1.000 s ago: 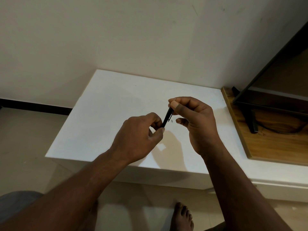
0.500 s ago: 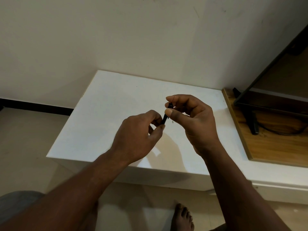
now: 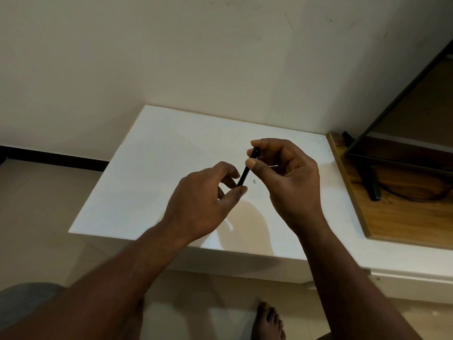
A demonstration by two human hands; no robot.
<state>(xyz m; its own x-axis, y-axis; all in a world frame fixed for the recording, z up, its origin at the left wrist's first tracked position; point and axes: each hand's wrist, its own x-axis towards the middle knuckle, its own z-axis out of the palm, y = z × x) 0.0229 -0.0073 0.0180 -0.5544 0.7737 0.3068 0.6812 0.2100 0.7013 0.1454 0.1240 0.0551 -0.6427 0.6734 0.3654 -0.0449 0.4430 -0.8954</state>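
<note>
A slim black pen [image 3: 245,173] is held tilted above the white tabletop [image 3: 157,182]. My left hand [image 3: 203,204] pinches its lower end between thumb and fingers. My right hand [image 3: 286,182] pinches the upper end, thumb in front and index finger curled over the top. A thin pale wire-like piece [image 3: 274,165] shows by my right fingers. A tiny small part [image 3: 254,181] lies on the tabletop just right of the pen.
The white table stands against a cream wall [image 3: 171,57]. To the right is a wooden board [image 3: 404,217] with a black stand foot [image 3: 372,185], a cable and a dark-framed screen [image 3: 392,111]. My bare foot [image 3: 269,322] is on the tiled floor below.
My right hand has shifted its pinch up the pen, so more of the black barrel shows between the two hands. The left hand has barely moved.
</note>
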